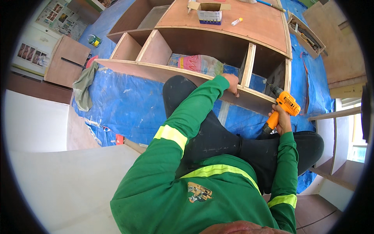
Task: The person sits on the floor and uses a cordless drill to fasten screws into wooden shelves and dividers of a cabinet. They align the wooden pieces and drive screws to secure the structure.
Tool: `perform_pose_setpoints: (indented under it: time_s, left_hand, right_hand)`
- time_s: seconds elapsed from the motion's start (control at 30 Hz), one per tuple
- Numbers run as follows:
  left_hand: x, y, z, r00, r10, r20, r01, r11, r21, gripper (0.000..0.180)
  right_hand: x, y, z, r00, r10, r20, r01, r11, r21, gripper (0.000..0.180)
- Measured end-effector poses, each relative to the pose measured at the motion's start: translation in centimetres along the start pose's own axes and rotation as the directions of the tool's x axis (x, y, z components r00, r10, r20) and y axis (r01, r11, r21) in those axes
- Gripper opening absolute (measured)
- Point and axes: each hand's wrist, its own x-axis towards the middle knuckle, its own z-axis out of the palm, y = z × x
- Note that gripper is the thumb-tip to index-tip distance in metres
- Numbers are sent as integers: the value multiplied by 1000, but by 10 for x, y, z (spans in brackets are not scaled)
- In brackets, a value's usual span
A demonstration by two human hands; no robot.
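At the cabinet's front edge, right hand (281,121) wraps the orange drill (283,106) by its handle, bit aimed into the right compartment. Left hand (232,84) clamps the plywood cabinet (218,46) rail beside the divider (247,64). Drill looks compact, rigid, nose-heavy: best held at the handle. Cabinet is stiff, bulky, lying on blue tarp (128,101).

Matt plywood cabinet (218,43); seemingly glossy tarp (124,105).
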Motion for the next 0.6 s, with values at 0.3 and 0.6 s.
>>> perform_pose_setpoints:
  time_s: [0.3, 0.6]
  left_hand:
    - [1, -3, 5, 999, 16, -35, -16, 1000, 10, 73]
    - [2, 0, 3, 1000, 6, -20, -6, 1000, 19, 74]
  right_hand:
    - [-4, -3, 4, 1000, 14, 10, -14, 999, 34, 26]
    - [-5, -3, 1, 1000, 15, 6, -15, 1000, 20, 27]
